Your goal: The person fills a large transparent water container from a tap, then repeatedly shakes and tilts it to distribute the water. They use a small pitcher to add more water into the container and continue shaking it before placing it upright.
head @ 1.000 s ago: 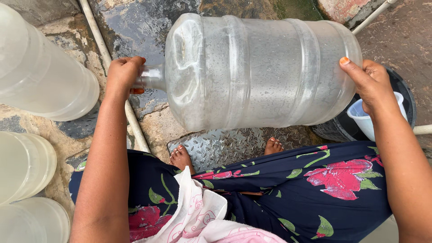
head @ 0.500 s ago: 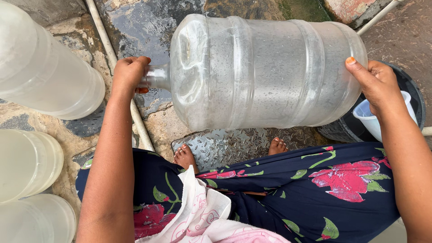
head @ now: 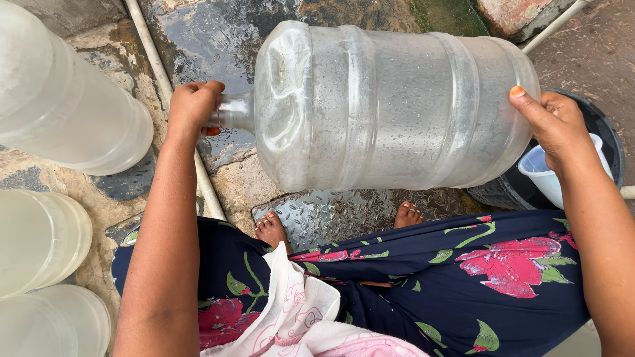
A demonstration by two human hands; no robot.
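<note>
Left hand [head: 194,106] wraps neck of sideways clear water jug [head: 390,106]; right hand [head: 555,125] grips base at 3 o'clock; pale jugs [head: 66,112] at 9 cut off; mouth hidden.

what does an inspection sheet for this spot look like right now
surface: wet stone ground, patterned metal plate by the bare feet
job's things: big clear water jug held sideways off the ground, droplets inside
clutter: three more jugs at left, nearest one; dark tub with a white scoop
hands: left hand wrapped round the jug's neck; right hand gripping its base
cables: nothing seen; a white pipe runs across the ground
surroundings: floral skirt, pink and white cloth
</note>
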